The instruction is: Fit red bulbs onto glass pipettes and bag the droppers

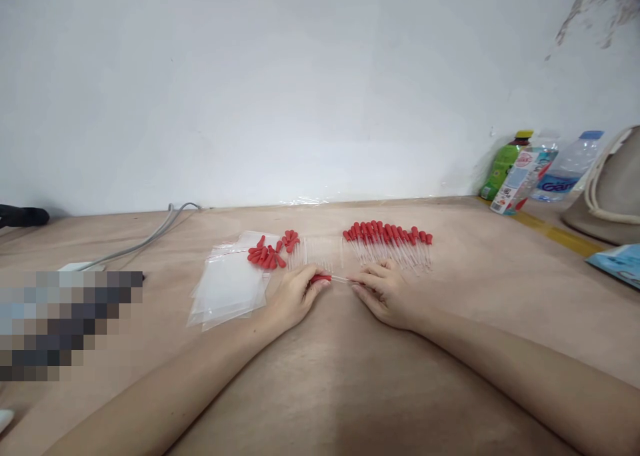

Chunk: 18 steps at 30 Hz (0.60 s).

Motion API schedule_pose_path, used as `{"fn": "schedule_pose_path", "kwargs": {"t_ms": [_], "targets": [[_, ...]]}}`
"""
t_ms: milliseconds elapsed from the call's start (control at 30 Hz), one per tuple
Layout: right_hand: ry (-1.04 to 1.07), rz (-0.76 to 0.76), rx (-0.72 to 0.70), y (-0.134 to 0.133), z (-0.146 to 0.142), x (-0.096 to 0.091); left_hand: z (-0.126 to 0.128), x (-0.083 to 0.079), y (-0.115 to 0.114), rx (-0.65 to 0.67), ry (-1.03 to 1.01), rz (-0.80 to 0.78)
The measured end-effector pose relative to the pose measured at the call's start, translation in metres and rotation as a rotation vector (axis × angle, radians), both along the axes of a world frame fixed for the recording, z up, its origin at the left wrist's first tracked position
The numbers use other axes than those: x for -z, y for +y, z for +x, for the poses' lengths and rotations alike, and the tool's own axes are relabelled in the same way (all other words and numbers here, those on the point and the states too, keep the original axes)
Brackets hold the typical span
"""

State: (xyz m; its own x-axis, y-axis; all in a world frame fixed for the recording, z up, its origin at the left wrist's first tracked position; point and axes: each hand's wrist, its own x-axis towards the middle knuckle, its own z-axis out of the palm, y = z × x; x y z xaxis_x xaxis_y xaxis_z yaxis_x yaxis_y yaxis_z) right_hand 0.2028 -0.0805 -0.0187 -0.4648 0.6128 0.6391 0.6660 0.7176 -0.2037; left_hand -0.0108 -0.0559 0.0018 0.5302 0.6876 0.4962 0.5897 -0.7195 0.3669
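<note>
My left hand (293, 298) pinches the red rubber bulb of a dropper (327, 279) that lies across between both hands. My right hand (384, 291) pinches the clear glass tube end of the same dropper. Just behind the hands lie bare glass tubes (316, 253) in a row. A heap of loose red bulbs (270, 252) sits to the left of them. A row of several finished droppers (389, 243) with red bulbs lies behind my right hand.
A stack of clear plastic bags (229, 288) lies left of my left hand on the brown table (330, 376). A grey cable (145, 241) runs at the back left. Bottles (525, 173) and a beige bag (613, 189) stand at the back right against the white wall.
</note>
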Motion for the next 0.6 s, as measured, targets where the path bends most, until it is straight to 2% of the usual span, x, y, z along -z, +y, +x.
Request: {"fn": "schedule_pose_path", "kwargs": {"t_ms": [300, 433, 600], "targets": [[-0.002, -0.060, -0.036, 0.0000, 0.0004, -0.0042, -0.0001, 0.0026, 0.0009, 0.000, -0.049, -0.043], [-0.027, -0.087, -0.066, 0.0017, 0.0026, -0.0060, -0.0017, 0.0029, -0.0010, 0.050, -0.057, -0.028], [-0.140, -0.034, -0.050, 0.0038, 0.0059, -0.0072, -0.0023, 0.0041, -0.0032, 0.097, -0.016, -0.014]]}}
